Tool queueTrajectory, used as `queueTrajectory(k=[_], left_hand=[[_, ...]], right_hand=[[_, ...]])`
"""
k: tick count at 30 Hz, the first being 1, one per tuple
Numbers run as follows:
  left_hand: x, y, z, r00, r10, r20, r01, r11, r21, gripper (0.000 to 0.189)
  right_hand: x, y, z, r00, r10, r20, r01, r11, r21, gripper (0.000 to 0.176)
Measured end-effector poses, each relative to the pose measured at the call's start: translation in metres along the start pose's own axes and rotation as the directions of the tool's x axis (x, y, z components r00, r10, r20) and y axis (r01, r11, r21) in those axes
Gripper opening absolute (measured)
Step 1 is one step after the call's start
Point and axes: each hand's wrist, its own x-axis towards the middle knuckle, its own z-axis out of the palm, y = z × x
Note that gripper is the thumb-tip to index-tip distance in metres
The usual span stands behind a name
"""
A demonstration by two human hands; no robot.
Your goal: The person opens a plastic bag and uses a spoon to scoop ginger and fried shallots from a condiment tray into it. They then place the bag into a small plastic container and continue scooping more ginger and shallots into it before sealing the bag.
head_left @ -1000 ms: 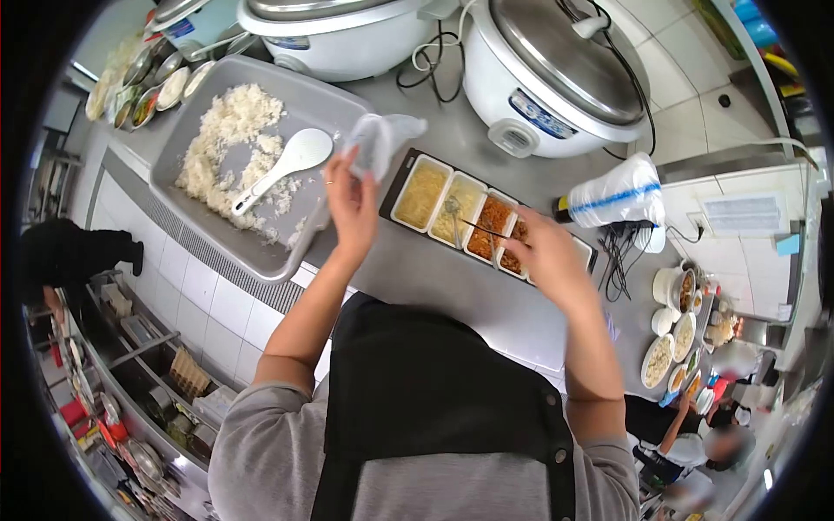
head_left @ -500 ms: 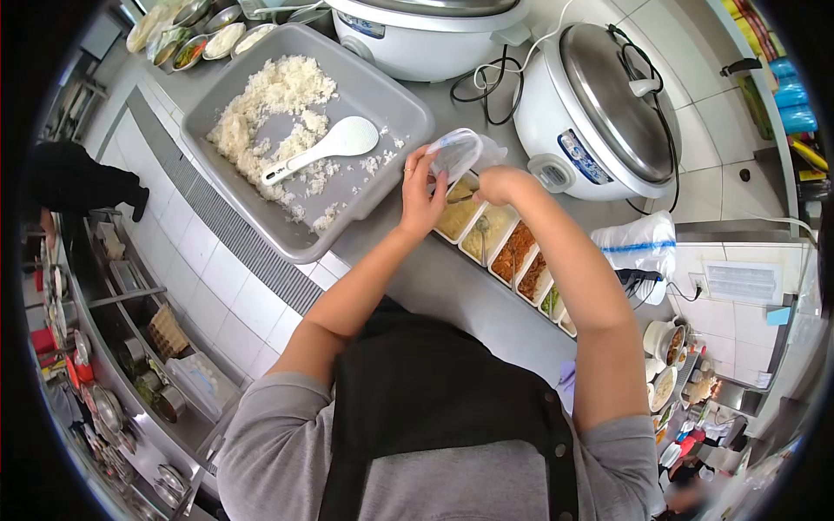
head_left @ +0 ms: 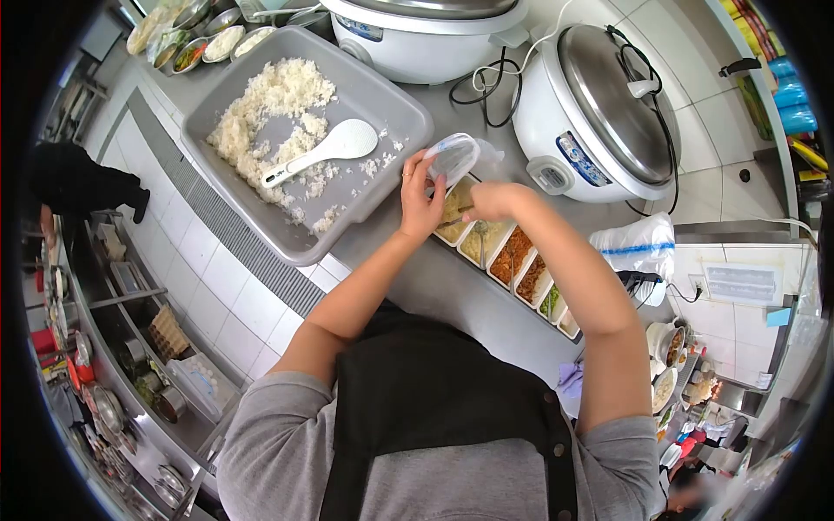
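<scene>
Grey counter (head_left: 460,300) with white rice cookers (head_left: 546,117) at its far edge fills the head view. At its left edge sits a grey tray (head_left: 382,95) of rice (head_left: 282,87) with a paddle (head_left: 352,139). Beside the tray's right side, the left hand (head_left: 422,201) is clasped around a clear plastic bag (head_left: 453,159). Touching distance away, the right hand (head_left: 492,201) is curled tight on a utensil (head_left: 451,222) above the leftmost food.

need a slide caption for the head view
Beside a gray tray of rice, left hand holds clear plastic, right hand a utensil at the food containers.
</scene>
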Motion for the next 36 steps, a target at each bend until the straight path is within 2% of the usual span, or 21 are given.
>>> queueTrajectory(k=[4, 6, 7, 8, 10, 14, 18, 20, 22, 25, 29, 31, 32, 34, 36], left_hand=[[-0.001, -0.002, 0.002, 1.0, 0.006, -0.026, -0.005, 1.0, 0.016, 0.045], [-0.003, -0.003, 0.002, 1.0, -0.024, -0.015, 0.024, 1.0, 0.007, 0.045], [-0.004, -0.003, 0.002, 0.999, -0.053, -0.004, 0.053, 0.999, 0.0, 0.045], [-0.004, -0.002, 0.002, 0.999, -0.053, -0.001, 0.053, 0.999, 0.0, 0.045], [-0.004, 0.001, 0.001, 1.0, -0.027, -0.008, 0.027, 1.0, 0.001, 0.046], [-0.002, 0.024, -0.016, 0.998, -0.068, 0.016, 0.068, 0.997, -0.024, 0.046], [0.011, 0.058, -0.044, 0.999, -0.043, 0.013, 0.042, 0.997, 0.063, 0.046], [0.018, 0.072, -0.057, 0.992, -0.117, 0.043, 0.112, 0.988, 0.102, 0.047], [0.021, 0.078, -0.065, 0.992, -0.115, 0.056, 0.106, 0.984, 0.145, 0.051], [0.026, 0.091, -0.075, 0.994, -0.101, 0.04, 0.091, 0.976, 0.196, 0.05], [0.026, 0.102, -0.093, 0.993, -0.11, 0.034, 0.097, 0.961, 0.257, 0.05], [0.024, 0.103, -0.101, 0.994, -0.106, -0.018, 0.107, 0.957, 0.27, 0.05], [0.023, 0.102, -0.104, 0.994, -0.109, -0.03, 0.113, 0.956, 0.272, 0.05], [0.022, 0.1, -0.11, 0.995, -0.071, -0.063, 0.087, 0.947, 0.31, 0.051], [0.02, 0.1, -0.114, 0.994, -0.075, -0.075, 0.095, 0.949, 0.3, 0.052]], right_hand=[[-0.02, -0.021, 0.014, 0.997, 0.072, -0.021, -0.07, 0.994, 0.089, 0.046], [-0.019, -0.029, 0.037, 0.973, 0.147, -0.18, -0.133, 0.987, 0.086, 0.03], [-0.025, -0.039, 0.046, 0.912, 0.176, -0.37, -0.141, 0.983, 0.121, 0.019], [-0.024, -0.042, 0.055, 0.912, 0.178, -0.37, -0.142, 0.982, 0.124, 0.019], [-0.014, -0.044, 0.075, 0.768, 0.22, -0.602, -0.199, 0.975, 0.102, 0.017], [-0.016, -0.042, 0.093, 0.728, 0.183, -0.661, -0.175, 0.981, 0.08, 0.015], [-0.014, -0.046, 0.105, 0.688, 0.126, -0.714, -0.134, 0.99, 0.045, 0.015], [-0.016, -0.045, 0.104, 0.663, 0.108, -0.74, -0.128, 0.991, 0.031, 0.014], [-0.024, -0.04, 0.093, 0.721, 0.124, -0.681, -0.067, 0.992, 0.109, 0.014], [-0.024, -0.032, 0.091, 0.737, 0.081, -0.671, -0.021, 0.995, 0.098, 0.014], [-0.038, -0.025, 0.085, 0.765, 0.099, -0.636, -0.005, 0.989, 0.148, 0.015], [-0.053, -0.02, 0.082, 0.738, 0.144, -0.659, 0.028, 0.969, 0.244, 0.023], [-0.059, -0.018, 0.083, 0.741, 0.132, -0.658, 0.033, 0.972, 0.233, 0.023], [-0.07, -0.015, 0.087, 0.628, 0.166, -0.76, 0.141, 0.937, 0.321, 0.017], [-0.076, -0.008, 0.093, 0.605, 0.158, -0.78, 0.177, 0.929, 0.326, 0.023]])
